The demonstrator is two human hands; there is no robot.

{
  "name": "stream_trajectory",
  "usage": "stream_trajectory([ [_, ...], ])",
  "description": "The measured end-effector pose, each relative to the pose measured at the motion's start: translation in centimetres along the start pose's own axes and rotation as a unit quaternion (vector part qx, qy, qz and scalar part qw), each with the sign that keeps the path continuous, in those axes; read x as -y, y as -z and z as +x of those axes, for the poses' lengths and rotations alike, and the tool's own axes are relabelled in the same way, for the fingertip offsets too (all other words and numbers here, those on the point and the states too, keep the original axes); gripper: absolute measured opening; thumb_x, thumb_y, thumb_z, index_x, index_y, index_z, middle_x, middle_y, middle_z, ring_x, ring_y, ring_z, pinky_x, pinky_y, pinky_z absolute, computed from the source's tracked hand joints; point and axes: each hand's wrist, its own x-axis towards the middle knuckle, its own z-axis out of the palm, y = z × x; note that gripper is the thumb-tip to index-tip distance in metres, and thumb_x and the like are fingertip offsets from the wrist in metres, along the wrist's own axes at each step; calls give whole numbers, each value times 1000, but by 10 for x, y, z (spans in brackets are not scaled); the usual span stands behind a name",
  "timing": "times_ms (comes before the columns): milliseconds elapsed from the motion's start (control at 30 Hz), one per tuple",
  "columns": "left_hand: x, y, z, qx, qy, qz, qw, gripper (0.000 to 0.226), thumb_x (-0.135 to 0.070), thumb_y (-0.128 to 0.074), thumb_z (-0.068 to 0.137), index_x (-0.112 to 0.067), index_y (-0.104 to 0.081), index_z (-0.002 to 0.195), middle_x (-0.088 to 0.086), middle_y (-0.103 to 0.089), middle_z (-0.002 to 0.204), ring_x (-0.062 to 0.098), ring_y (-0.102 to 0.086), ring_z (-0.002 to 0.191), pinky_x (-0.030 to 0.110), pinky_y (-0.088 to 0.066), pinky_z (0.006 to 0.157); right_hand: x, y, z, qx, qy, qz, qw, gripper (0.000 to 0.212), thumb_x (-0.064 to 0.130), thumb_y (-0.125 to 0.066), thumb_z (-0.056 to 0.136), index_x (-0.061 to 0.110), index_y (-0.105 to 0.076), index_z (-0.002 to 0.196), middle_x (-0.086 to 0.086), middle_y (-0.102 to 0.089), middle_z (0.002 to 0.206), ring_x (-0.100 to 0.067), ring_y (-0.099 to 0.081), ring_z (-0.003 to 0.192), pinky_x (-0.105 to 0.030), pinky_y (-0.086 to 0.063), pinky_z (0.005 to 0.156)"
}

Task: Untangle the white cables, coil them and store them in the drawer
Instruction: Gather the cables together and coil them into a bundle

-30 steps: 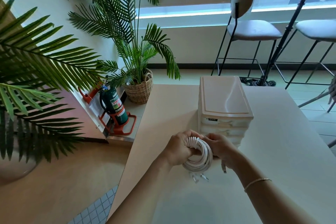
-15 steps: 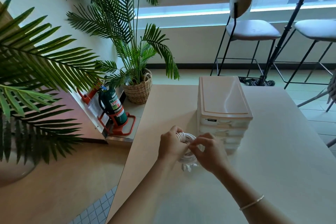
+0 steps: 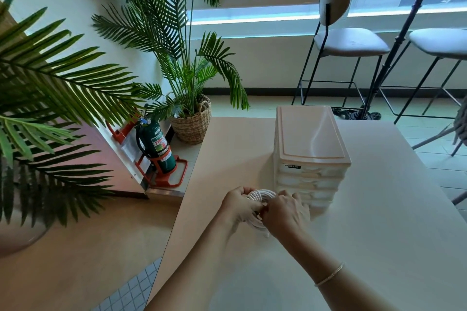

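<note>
A coil of white cable point(image 3: 261, 195) sits gathered between two hands just above a pale table point(image 3: 379, 235), close to the front of a small plastic drawer unit point(image 3: 312, 159). The left hand point(image 3: 236, 206) curls its fingers around the left side of the coil, while the right hand point(image 3: 285, 212) closes over the right side, its fingertips pinching at the loops near the middle. The lower part of the coil hangs below both hands, and its ends are hidden. A thin bracelet point(image 3: 329, 274) circles the right wrist.

The drawer unit stands on the table just beyond the hands, its stacked drawers all pushed in and its flat lid catching the light. Off the table's left edge, a green fire extinguisher point(image 3: 158, 145) stands in an orange floor bracket beside a palm in a woven basket point(image 3: 192, 122). More palm fronds point(image 3: 50, 88) fill the left foreground. Across the room, tall stools point(image 3: 348, 43) on thin black legs flank a high table below a bright window.
</note>
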Motion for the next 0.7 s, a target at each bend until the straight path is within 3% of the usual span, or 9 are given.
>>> stream_trajectory([
  [100, 2, 3, 1, 38, 11, -34, 999, 30, 7, -68, 74, -18, -54, 82, 0, -60, 69, 4, -55, 47, 16, -46, 49, 1, 5, -2, -8, 4, -6, 1000, 31, 29, -46, 89, 17, -63, 112, -3, -53, 123, -24, -41, 118, -35, -33, 93],
  [267, 4, 12, 3, 116, -21, -71, 990, 30, 2, -68, 80, -19, -53, 94, -4, -64, 71, 4, -60, 54, 20, -51, 53, -8, 10, 0, -1, 31, 61, 998, 31, 38, -53, 84, 18, -71, 98, -3, -57, 115, -23, -47, 113, -32, -39, 91],
  [333, 5, 15, 4, 137, -44, -74, 987, 28, 3, -64, 82, -20, -55, 97, -8, -68, 71, 3, -62, 58, 18, -52, 55, -14, 15, 2, 31, 34, 171, 984, 31, 39, -59, 82, 12, -72, 78, -8, -62, 91, -19, -57, 86, -28, -44, 72],
  [400, 6, 15, 4, 151, -73, -57, 984, 27, 3, -62, 83, -20, -58, 98, -8, -69, 74, 2, -63, 62, 16, -52, 59, -19, 23, 0, 99, 13, 313, 944, 30, 32, -67, 80, 5, -70, 68, -8, -57, 69, -12, -49, 58, -24, -34, 53],
  [500, 7, 13, 1, 150, -100, -37, 983, 27, -6, -70, 78, -16, -55, 97, 2, -64, 79, 1, -60, 56, 14, -50, 56, -25, 30, 0, 154, -35, 413, 897, 12, 18, -70, 77, 11, -71, 68, -6, -62, 70, -11, -52, 60, -21, -36, 55],
  [533, 8, 13, 2, 149, -100, -29, 983, 36, -16, -78, 72, -16, -52, 96, 4, -62, 78, 2, -59, 52, 15, -49, 54, -26, 31, 0, 163, -47, 425, 889, 8, 16, -70, 77, 12, -71, 71, -6, -63, 71, -11, -52, 61, -20, -37, 56],
  [600, 8, 12, 3, 138, -91, 12, 986, 54, -29, -87, 59, -15, -47, 93, 4, -63, 77, 6, -58, 50, 20, -49, 55, -26, 34, -1, 176, -62, 419, 888, 7, 14, -67, 79, 8, -72, 77, -2, -59, 63, -8, -47, 54, -17, -33, 51],
  [700, 6, 13, 5, 103, -106, 88, 985, 42, -21, -84, 67, -18, -47, 87, 0, -63, 77, 13, -60, 56, 30, -50, 65, -27, 37, 0, 188, -79, 408, 890, 16, 13, -61, 82, 1, -70, 88, -3, -54, 69, -11, -45, 64, -23, -33, 59],
])
